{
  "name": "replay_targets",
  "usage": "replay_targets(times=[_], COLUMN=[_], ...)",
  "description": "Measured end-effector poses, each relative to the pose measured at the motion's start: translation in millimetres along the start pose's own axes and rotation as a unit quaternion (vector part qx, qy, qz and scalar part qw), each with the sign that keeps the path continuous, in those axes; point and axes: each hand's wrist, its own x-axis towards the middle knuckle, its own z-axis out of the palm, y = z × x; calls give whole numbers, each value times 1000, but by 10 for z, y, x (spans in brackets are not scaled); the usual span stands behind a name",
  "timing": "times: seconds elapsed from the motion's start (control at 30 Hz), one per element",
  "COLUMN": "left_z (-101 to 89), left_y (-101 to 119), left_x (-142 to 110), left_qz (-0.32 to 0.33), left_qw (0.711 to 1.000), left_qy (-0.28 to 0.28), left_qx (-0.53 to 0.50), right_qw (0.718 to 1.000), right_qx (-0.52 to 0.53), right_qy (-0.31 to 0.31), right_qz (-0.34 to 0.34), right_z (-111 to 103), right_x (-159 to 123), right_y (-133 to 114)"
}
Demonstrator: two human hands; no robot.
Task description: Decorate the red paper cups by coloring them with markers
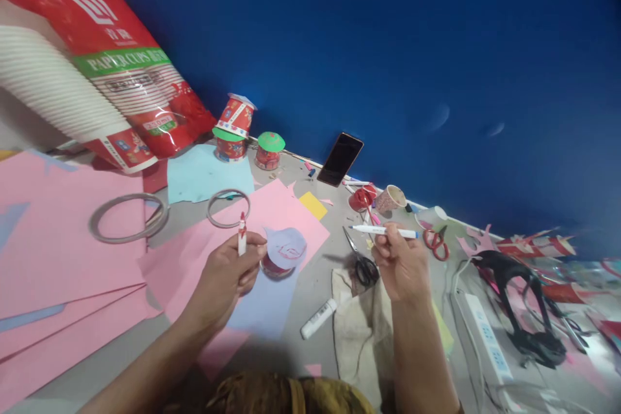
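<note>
My left hand (230,272) is closed around a white marker with a red tip (242,242), held upright. Right beside its fingertips stands a short red paper cup topped by a lavender paper disc (286,247) with red lines drawn on it; whether the fingers touch it I cannot tell. A white and blue marker (383,231) lies level in the fingers of my right hand (400,262), its thin tip pointing left. Just below that marker are black-handled scissors (363,265). A white glue stick (319,319) rests between my two arms.
Pink sheets (87,226) cover the left side. Decorated red cups (230,129) are stacked at the back, near a red paper cup bag (130,58). A phone (340,159) leans against the blue wall. A power strip (488,336) and a black strap (519,304) lie right.
</note>
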Motion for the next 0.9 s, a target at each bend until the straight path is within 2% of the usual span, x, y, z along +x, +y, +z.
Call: replay_targets(times=[0.1,0.3,0.47,0.57,0.73,0.9], left_z=[6,-31,20,75,102,91], left_y=[-6,-30,20,42,34,15], left_x=[-12,-18,-45,-55,-33,-38], left_qz=[56,116,134,140,176,197], left_qw=[998,987,975,971,954,948], left_qy=[18,37,28,18,-7,-27], left_qx=[12,107,177,192,242,248], right_qw=[1000,998,990,980,944,875], right_qx=[3,-29,-99,-142,-225,-292], right_qy=[-18,-53,-97,-104,-134,-183], right_qz=[14,-1,-39,-91,-203,-340], right_z=[65,132,209,298,425,533], right_x=[-39,-151,-330,-442,-543,-545], right_y=[40,202,227,183,109,35])
